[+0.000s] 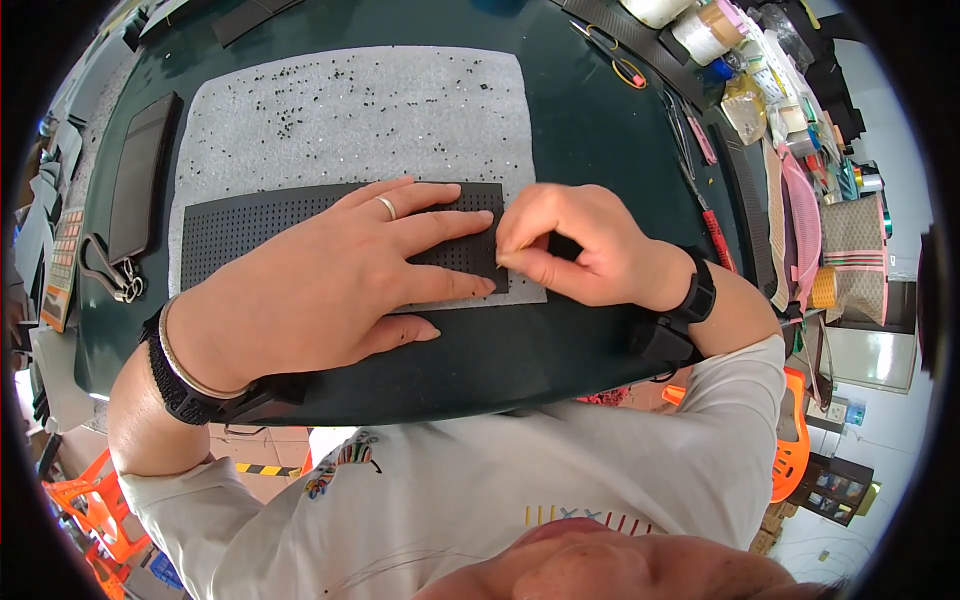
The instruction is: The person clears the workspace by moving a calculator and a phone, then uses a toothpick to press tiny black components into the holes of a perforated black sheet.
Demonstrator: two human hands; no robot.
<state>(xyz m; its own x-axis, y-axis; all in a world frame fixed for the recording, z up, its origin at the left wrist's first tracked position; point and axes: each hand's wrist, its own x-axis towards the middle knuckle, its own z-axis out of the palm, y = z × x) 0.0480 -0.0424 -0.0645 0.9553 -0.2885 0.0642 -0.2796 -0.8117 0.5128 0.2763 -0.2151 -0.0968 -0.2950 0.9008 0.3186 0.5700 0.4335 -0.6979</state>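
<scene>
A black sheet with rows of small punched holes [240, 238] lies on a light grey felt-like mat [350, 120]. My left hand [330, 265] rests flat on the sheet with its fingers spread, pressing its right half. At the sheet's right edge my right hand [570, 245] is closed, thumb and forefinger pinched together. A tiny thin tip shows below that pinch, too small to name. Tiny dark bits are scattered over the mat's far part.
A dark case [145, 175] with a strap and metal clasp lies left, beside an orange calculator [62, 262]. Scissors [612, 55], a red-handled tool [717, 240] and pink-handled tweezers [700, 140] lie right. Thread spools [708, 32] and packets crowd the far right edge.
</scene>
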